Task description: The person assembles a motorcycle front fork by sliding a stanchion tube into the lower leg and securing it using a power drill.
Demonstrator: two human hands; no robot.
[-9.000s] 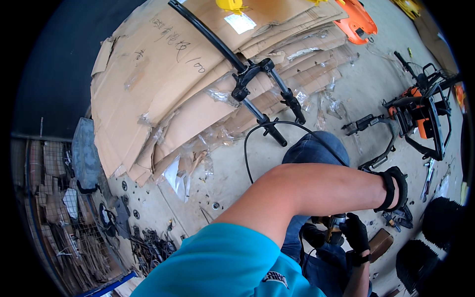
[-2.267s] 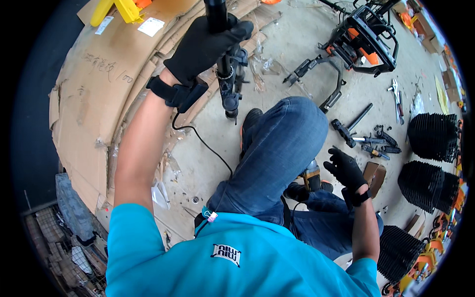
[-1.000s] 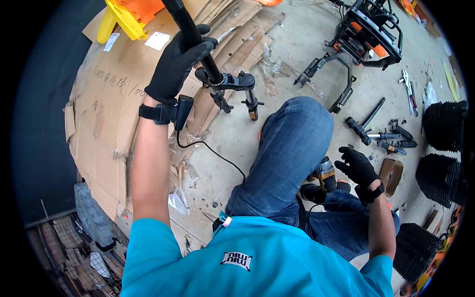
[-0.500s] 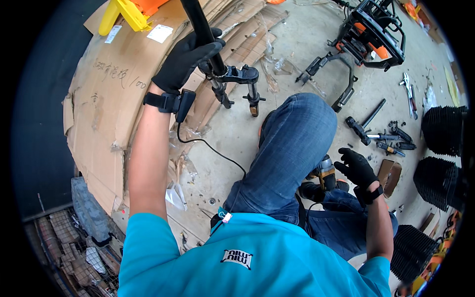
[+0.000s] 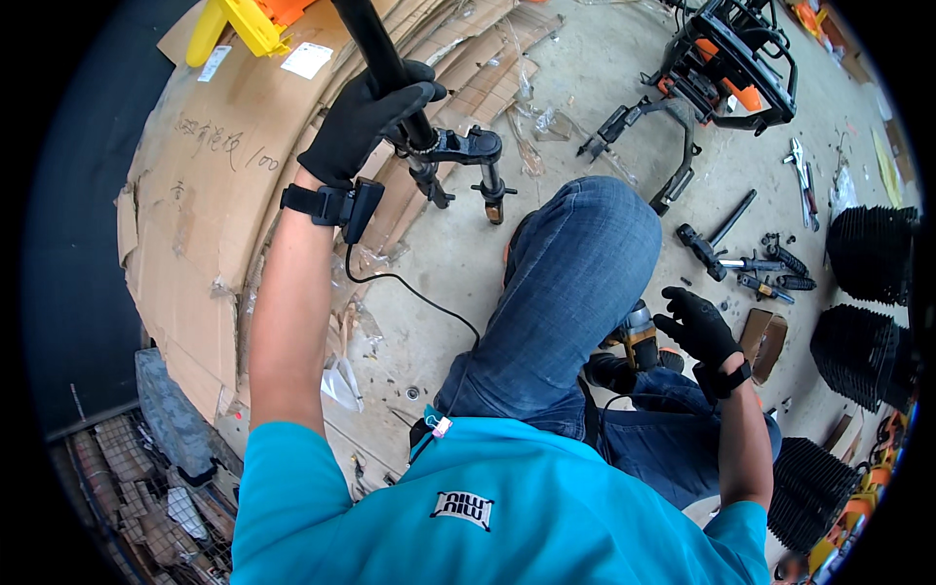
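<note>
My left hand [image 5: 359, 122], in a black glove, is wrapped round the black tube of a front fork [image 5: 466, 146], at the upper left. The fork stands tilted, its two legs pointing down toward the floor beside the cardboard. In front of my body on the right, my gloved right hand [image 5: 698, 327] hovers with its fingers loosely bent and apart, and nothing shows in it. A black and yellow power tool [image 5: 640, 337] lies close to that hand, between my legs, partly hidden by my knee.
Stacked flat cardboard [image 5: 210, 224] covers the left side. A black frame with orange parts [image 5: 746, 78] stands far right, near a curved black bracket [image 5: 673, 146]. A hammer-like tool [image 5: 704, 252], shock absorbers [image 5: 788, 261] and pliers [image 5: 799, 161] lie right, beside black ribbed stacks [image 5: 863, 356].
The view has shifted slightly. My left hand still holds the fork, whose top leans a little farther left. My right hand stays almost in place.
</note>
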